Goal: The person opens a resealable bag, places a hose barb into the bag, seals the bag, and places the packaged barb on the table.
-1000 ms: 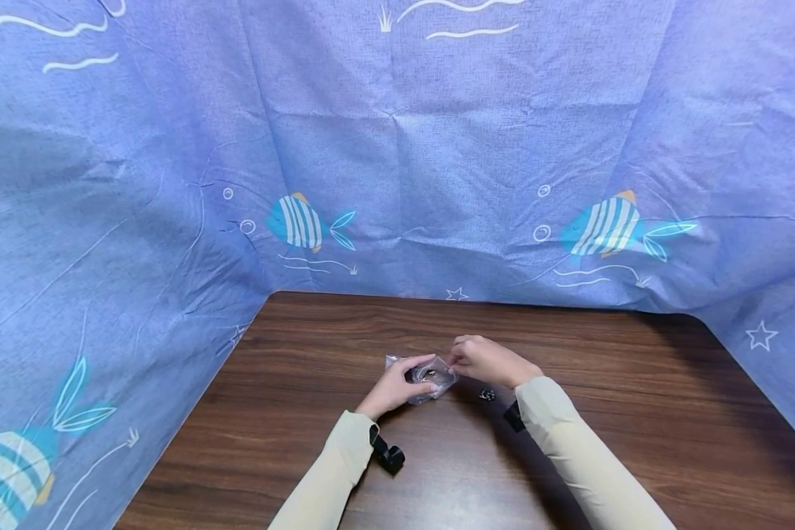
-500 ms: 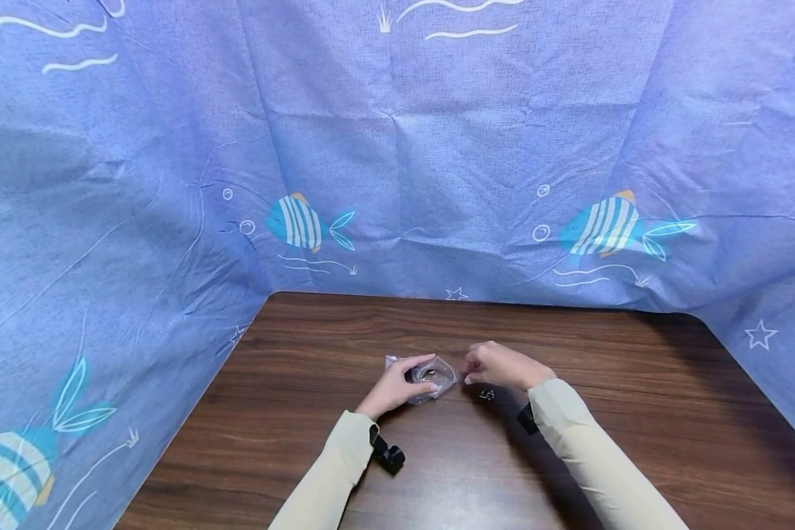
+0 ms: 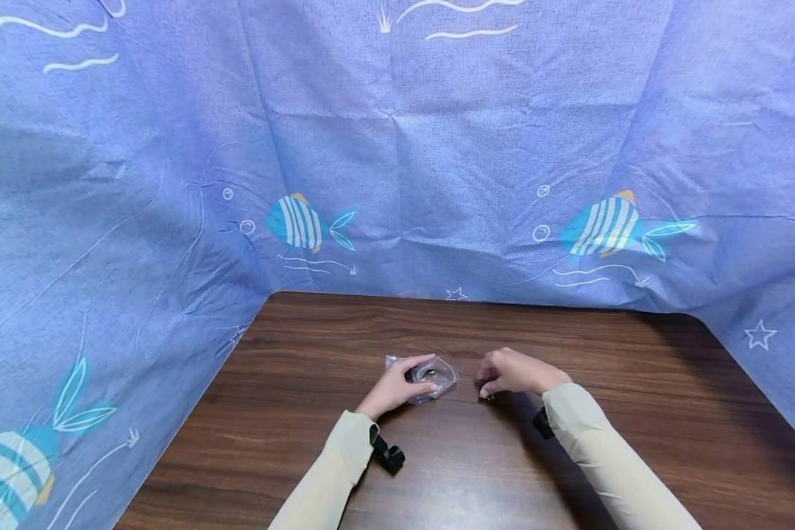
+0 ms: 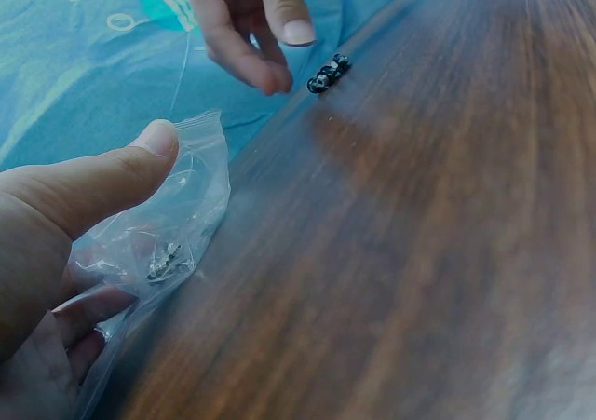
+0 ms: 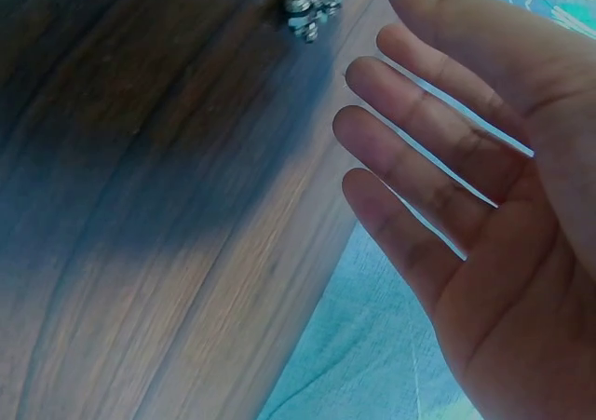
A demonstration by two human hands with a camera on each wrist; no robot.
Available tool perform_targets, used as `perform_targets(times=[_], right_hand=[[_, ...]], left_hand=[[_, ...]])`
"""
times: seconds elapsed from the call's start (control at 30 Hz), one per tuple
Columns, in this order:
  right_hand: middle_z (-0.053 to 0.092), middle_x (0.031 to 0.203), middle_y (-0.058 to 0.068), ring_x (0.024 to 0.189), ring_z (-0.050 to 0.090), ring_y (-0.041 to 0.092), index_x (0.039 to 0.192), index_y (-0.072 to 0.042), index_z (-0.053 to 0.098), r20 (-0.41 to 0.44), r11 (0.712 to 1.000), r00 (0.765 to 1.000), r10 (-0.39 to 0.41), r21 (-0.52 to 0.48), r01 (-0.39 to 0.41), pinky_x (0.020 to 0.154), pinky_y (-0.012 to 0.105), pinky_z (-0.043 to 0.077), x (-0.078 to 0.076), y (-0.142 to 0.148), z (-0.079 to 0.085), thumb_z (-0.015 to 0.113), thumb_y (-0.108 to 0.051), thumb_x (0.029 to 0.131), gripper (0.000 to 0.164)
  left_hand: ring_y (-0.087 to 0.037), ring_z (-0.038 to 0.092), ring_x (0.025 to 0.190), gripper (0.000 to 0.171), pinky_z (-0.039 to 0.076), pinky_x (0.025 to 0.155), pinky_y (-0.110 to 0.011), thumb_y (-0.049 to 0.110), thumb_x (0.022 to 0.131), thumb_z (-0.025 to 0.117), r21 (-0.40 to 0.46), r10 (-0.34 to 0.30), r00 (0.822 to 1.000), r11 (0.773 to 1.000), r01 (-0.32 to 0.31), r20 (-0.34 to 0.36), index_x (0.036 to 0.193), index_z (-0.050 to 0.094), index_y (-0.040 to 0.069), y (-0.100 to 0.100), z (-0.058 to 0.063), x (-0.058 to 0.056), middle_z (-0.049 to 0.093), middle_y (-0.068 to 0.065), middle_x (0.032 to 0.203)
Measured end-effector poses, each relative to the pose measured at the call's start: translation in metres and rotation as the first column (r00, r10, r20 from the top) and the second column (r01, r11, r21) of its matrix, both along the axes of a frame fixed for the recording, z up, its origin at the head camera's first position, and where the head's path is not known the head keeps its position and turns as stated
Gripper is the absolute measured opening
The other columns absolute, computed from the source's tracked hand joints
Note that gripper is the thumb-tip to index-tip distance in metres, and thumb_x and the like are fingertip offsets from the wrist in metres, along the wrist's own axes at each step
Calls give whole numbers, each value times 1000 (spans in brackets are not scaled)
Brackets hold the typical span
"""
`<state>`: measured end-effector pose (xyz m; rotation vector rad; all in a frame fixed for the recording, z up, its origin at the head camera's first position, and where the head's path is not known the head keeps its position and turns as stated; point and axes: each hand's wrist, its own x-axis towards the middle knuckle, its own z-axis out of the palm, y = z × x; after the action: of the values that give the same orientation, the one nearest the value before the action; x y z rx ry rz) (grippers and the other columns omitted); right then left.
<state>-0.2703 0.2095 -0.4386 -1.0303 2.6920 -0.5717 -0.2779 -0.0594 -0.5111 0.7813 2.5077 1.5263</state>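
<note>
While left hand [image 3: 392, 384] grips clear bag [image 4: 197, 185], shiny bits [image 4: 165, 264] inside, right hand [image 3: 513, 370] hangs by small shiny parts [image 4: 328, 74], bag's four o'clock, fingers [image 5: 410, 171] loosely spread; likely pick-up step, next calls for pinch.

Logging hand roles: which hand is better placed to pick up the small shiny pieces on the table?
Right, most likely. The right hand is close to the small shiny pieces, apparently holding nothing; the left hand is farther off and grips the clear bag.
</note>
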Motion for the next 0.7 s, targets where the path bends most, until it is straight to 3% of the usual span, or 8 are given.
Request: perform_targets(times=[0.37, 0.7], right_hand=[[66, 81, -4, 73, 55, 3, 88, -7, 71, 42, 999, 999, -34, -1, 34, 66, 20, 50, 5, 10, -9, 80, -21, 76, 20], [64, 81, -5, 71, 53, -3, 79, -10, 71, -17, 999, 999, 32, -33, -33, 64, 18, 49, 4, 10, -12, 78, -12, 77, 7]], left_hand=[[-24, 49, 131, 58, 38, 110, -42, 28, 84, 75, -47, 3, 1000, 999, -2, 9, 138, 54, 16, 0, -2, 1, 56, -4, 139], [-24, 50, 129, 58, 39, 109, -42, 29, 84, 75, -52, 7, 1000, 999, -7, 0, 137, 55, 17, 0, 0, 1, 56, -5, 139]])
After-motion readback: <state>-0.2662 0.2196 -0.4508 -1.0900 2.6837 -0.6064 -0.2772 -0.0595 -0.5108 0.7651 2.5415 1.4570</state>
